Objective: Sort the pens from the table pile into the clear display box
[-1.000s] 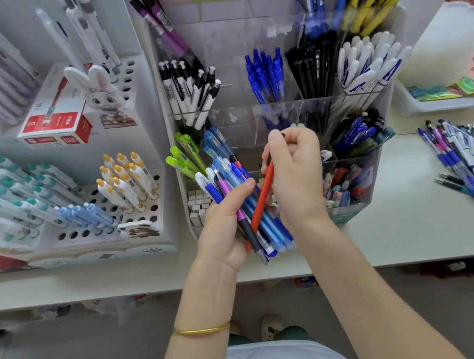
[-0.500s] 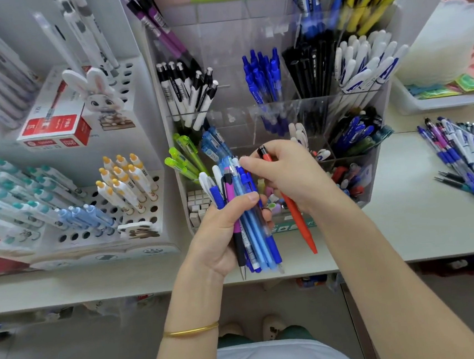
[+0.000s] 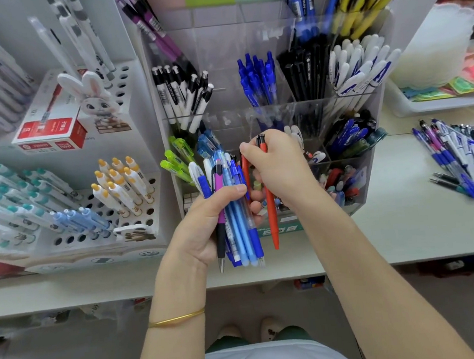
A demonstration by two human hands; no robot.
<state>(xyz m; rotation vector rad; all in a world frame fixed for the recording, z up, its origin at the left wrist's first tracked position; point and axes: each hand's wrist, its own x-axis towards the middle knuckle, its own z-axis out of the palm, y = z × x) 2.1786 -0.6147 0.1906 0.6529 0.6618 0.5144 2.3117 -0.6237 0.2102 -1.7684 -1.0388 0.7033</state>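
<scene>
Left hand grip round one pen bundle, right hand grip round one red pen

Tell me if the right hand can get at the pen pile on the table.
Probably yes: only bare table lies between the right hand and the pen pile, but it grips a red pen to shed first.

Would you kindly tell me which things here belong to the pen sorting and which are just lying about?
In the job: left hand, gripping a bundle of pens; right hand, holding an orange pen; clear display box; pen pile on the table.
Lying about: red box; rabbit figure; white holed rack; white tray.
</scene>
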